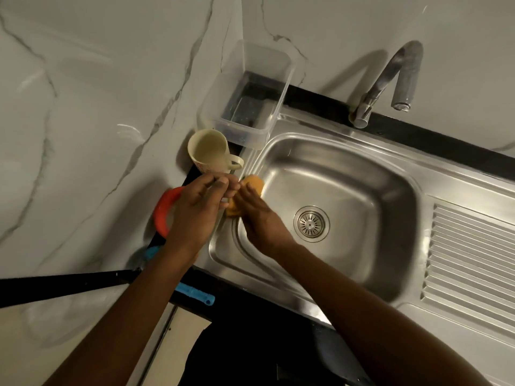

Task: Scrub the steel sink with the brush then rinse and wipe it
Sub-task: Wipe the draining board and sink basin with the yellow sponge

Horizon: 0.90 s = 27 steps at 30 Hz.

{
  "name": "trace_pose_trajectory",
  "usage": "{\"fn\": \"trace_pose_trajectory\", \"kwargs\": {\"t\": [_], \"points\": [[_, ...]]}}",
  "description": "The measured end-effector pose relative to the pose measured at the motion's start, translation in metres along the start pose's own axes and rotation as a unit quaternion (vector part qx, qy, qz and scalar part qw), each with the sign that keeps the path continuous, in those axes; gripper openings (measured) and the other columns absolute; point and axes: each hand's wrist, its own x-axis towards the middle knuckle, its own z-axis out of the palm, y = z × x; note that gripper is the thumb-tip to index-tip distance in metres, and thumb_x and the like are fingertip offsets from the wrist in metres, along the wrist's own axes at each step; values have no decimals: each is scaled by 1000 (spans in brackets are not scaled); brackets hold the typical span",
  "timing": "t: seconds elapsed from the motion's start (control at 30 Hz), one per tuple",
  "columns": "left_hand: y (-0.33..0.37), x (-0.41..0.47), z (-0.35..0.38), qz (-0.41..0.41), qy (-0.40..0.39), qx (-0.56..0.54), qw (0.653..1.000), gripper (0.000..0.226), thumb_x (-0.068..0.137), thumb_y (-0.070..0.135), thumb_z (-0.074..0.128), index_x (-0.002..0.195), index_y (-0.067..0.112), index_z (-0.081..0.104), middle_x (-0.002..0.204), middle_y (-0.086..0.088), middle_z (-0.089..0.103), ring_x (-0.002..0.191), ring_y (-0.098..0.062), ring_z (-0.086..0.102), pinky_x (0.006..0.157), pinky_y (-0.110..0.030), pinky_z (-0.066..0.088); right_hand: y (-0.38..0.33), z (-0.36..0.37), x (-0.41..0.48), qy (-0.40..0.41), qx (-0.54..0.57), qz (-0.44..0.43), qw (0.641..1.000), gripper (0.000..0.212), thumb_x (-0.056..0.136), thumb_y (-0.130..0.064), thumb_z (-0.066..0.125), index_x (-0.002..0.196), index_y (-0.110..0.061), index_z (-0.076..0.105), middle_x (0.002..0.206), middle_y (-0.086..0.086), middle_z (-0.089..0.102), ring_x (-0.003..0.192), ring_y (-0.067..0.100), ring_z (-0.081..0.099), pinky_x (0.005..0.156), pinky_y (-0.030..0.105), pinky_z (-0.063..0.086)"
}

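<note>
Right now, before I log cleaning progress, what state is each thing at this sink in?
Tap: off, no water running.
Sink: drain unplugged, no standing water.
Cup: upright.
Clear container: upright, lidless.
Sponge: on sink's left rim, under right hand.
Left hand: fingers curled; hold unclear.

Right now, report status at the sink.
Right hand on sponge at left rim of sink. Left hand beside it, grip unclear. Tap not running. Cup, tub close by rim.
</note>
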Motion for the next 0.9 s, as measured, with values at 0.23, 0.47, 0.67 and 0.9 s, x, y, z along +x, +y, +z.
{"fn": "trace_pose_trajectory", "kwargs": {"t": [0.23,0.47,0.67,0.9], "points": [[23,35,26,54,-50,2,997,22,94,30,56,101,19,74,102,-5,76,104,-20,72,95,-35,57,-9,-24,-54,-164,117,-107,974,47,98,-8,63,144,0,58,147,18,59,145,28,48,122,43,37],[45,83,48,199,-65,205,956,21,99,29,64,116,20,71,110,6,75,103,-9,70,93,-35,59,13,-118,-29,67,301,209,928,41,95,0,54,124,-21,74,97,16,79,88,35,76,79,54,61],[57,128,61,287,-39,480,828,49,93,34,72,134,11,60,129,-13,61,121,-32,58,92,-44,52,65,-141,-2,267,-71,197,941,57,106,-20,50,159,-36,37,159,4,48,142,27,50,104,46,54],[56,143,66,235,-60,590,770,20,97,34,65,88,21,53,76,6,45,72,-19,56,66,-30,37,104,-104,75,268,-114,253,923,63,108,-22,45,163,-41,21,173,11,12,158,38,17,114,60,42]]}}
